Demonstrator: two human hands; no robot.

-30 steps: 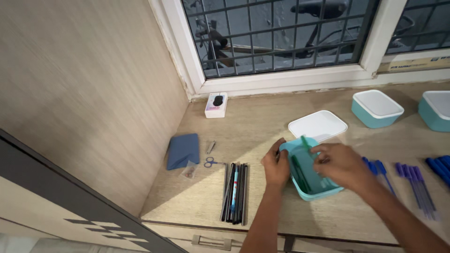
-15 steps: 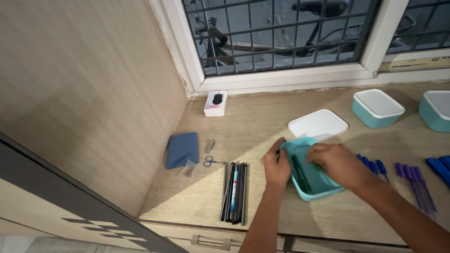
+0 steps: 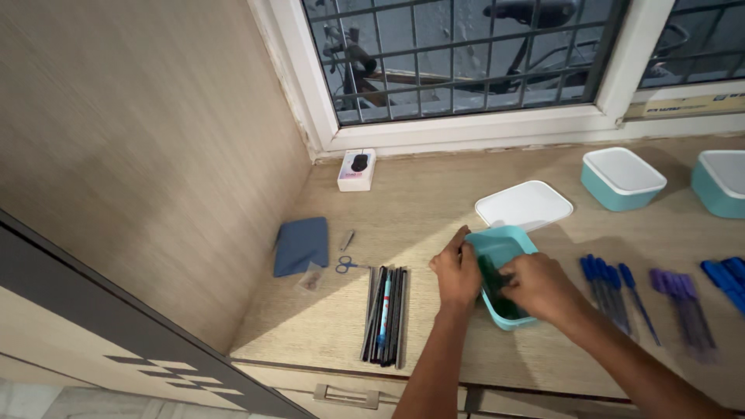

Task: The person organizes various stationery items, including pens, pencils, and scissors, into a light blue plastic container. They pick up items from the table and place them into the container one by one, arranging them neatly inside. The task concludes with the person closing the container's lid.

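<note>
Far left on the wooden tabletop [image 3: 419,209]: folded blue cloth [image 3: 301,246], w/ a small clear packet [image 3: 312,280] at its 5 o'clock and small scissors [image 3: 346,266] w/ blue handles at its 3 o'clock; a small metal clipper [image 3: 349,240] lies just above the scissors. White box w/ a black mouse shape on it [image 3: 357,170] sits at 12 o'clock of those, by the window frame. Row of dark pens [image 3: 386,316], one light blue among them, lies at 6 o'clock of the scissors. Left hand [image 3: 456,271] grips the left rim of the open teal box [image 3: 497,275], fingers curled on the edge, clamped on it. Box is mid-tabletop, dark green pens inside. Right hand [image 3: 535,289] is over the box's right half, fingers down inside on the pens; can't tell if closed on one. White lid [image 3: 524,206] lies at 1 o'clock of the box, just beside it. Blue pens [image 3: 613,285] at 3 o'clock of the right hand, then purple pens [image 3: 683,299], more blue pens [image 3: 725,275] at frame edge. Two lidded teal boxes, nearer one [image 3: 622,178] and edge one [image 3: 720,182], at 2 o'clock.
</note>
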